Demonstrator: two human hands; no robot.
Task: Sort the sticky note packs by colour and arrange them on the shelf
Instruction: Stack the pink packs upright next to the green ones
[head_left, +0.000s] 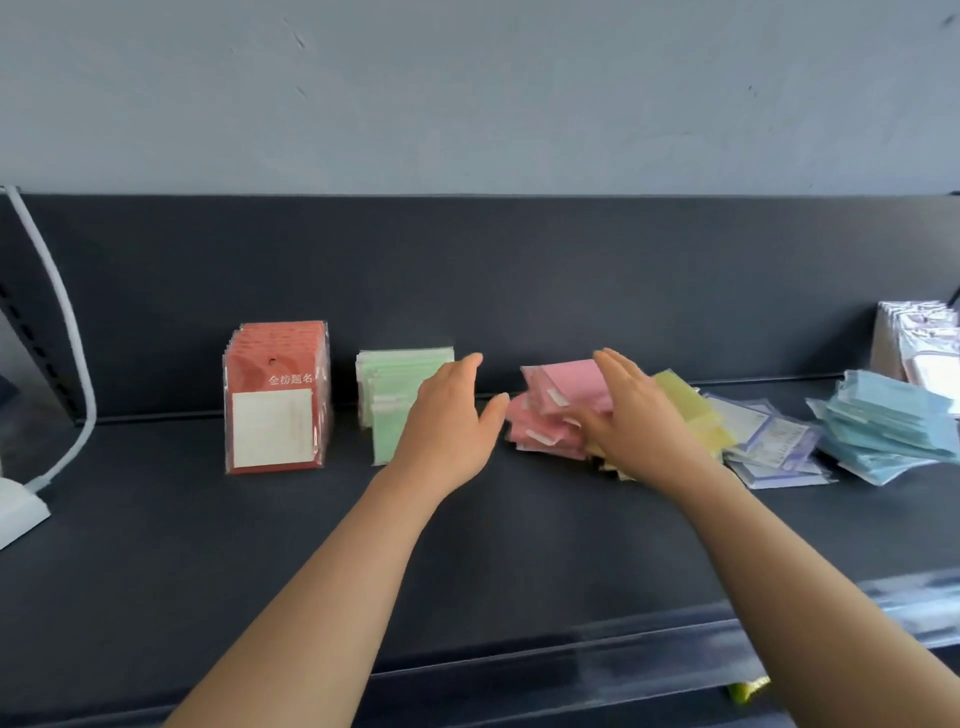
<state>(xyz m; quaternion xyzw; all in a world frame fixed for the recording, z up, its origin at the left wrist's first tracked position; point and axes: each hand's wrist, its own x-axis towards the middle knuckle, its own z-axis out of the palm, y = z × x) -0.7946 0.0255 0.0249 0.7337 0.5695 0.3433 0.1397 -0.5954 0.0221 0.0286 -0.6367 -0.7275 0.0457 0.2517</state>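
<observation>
Between both open hands, glossy pink packs (558, 410) lie loosely heaped.

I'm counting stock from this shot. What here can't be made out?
Head view, pink packs: partly under the right hand, count unclear.
Head view, green packs: right side hidden behind the left hand.
Head view, far-right packs: cut off by the frame edge.
Head view, white packs: print too blurred to read.
</observation>
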